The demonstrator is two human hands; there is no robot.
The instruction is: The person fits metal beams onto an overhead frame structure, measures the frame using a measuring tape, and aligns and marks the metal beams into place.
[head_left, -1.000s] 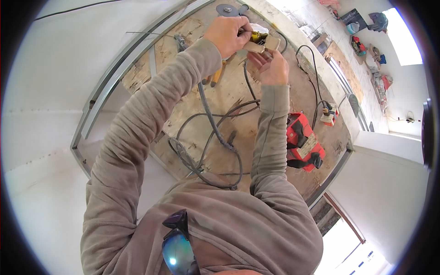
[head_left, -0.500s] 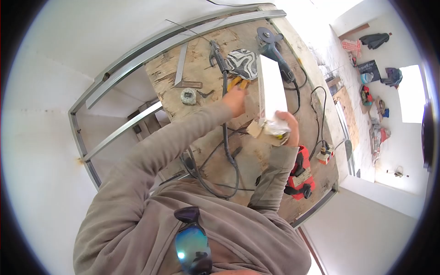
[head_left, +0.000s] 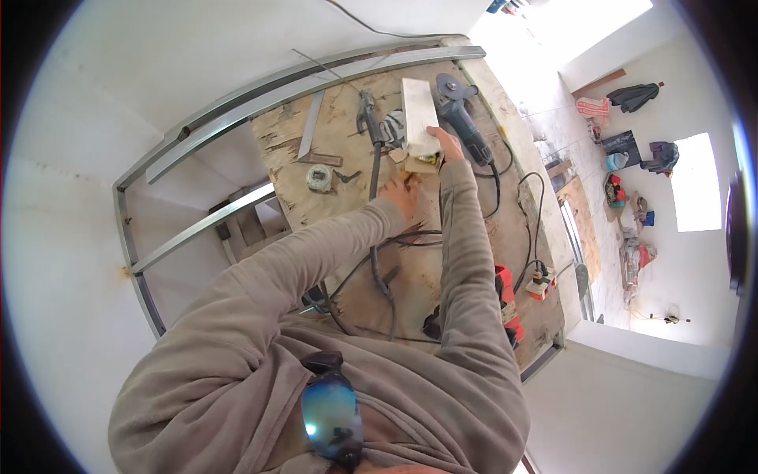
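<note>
My right hand (head_left: 448,145) is closed around the lower end of a long white cardboard box (head_left: 418,118), held tilted above the wooden board. The box's near end is torn open, with brown flaps and something yellow-green at it. My left hand (head_left: 401,196) is low over the board just below that end. Its fingers curl at the yellow handles (head_left: 407,174) of a tool whose head is hidden by the box. Left of the box lies a welding electrode holder (head_left: 369,118) with a rod in its jaws. A black-and-white patterned cloth (head_left: 392,128) is partly covered by the box.
An angle grinder (head_left: 462,118) lies right of the box. A try square (head_left: 313,130) and a tape measure (head_left: 320,178) lie on the left. Cables cross the board (head_left: 355,178). A red tool case (head_left: 509,304) and a power socket (head_left: 541,283) are at right. Metal framing (head_left: 209,221) borders the board.
The white box has moved left and further from my body, now over the patterned cloth. My right arm has stretched forward with it. My left hand has drawn back slightly.
</note>
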